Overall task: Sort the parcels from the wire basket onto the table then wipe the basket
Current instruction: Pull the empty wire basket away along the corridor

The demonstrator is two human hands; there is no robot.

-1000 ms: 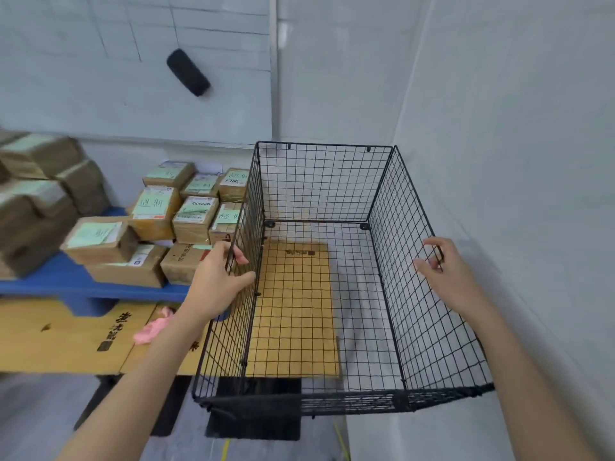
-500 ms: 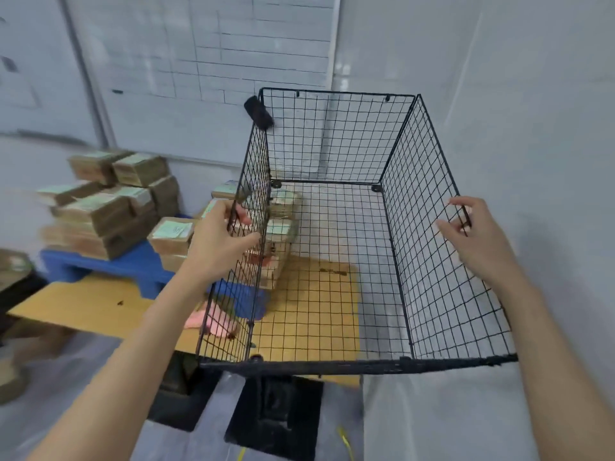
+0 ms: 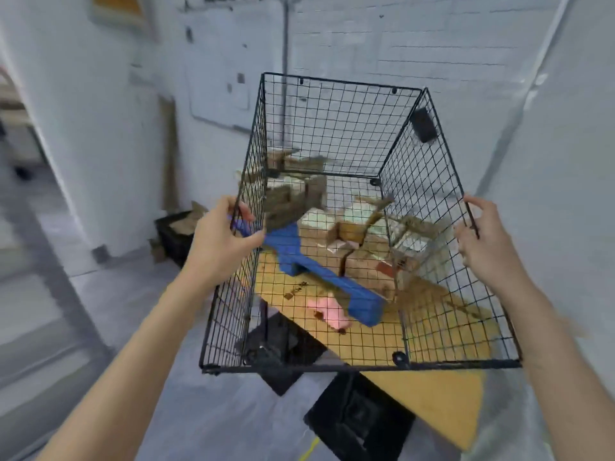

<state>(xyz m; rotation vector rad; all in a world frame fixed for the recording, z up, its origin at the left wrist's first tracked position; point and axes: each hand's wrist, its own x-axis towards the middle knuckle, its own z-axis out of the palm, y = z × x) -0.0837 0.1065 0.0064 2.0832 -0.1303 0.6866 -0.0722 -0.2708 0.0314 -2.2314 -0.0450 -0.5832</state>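
**Wire basket emptied and lifted, wipe not yet begun**

Head view: you held the wire basket (image 3: 339, 128) in the air with nothing inside it. Your left hand (image 3: 223, 241) gripped the top of its left wall, thumb and fingers curled round the mesh. Your right hand (image 3: 482, 237) gripped the top wire of the right wall in the same way. The parcels (image 3: 359, 234) sat stacked on a blue stand (image 3: 299, 251) on the wooden table (image 3: 432, 404), and showed blurred through the basket's floor. The sorting therefore looked finished. A pink cloth (image 3: 327, 312) lay on the table just beside the stand, and neither hand held it. By my judgement the whole wipe was still to do, and one hand needed freeing first.

Compared with the frames half a second and a second earlier, both grips sat at the same spots on the walls. You had swung the basket and your head to the left. The parcels, which had stood left of the basket, now showed through its floor. A black crate (image 3: 176, 234) on the ground had come into view.
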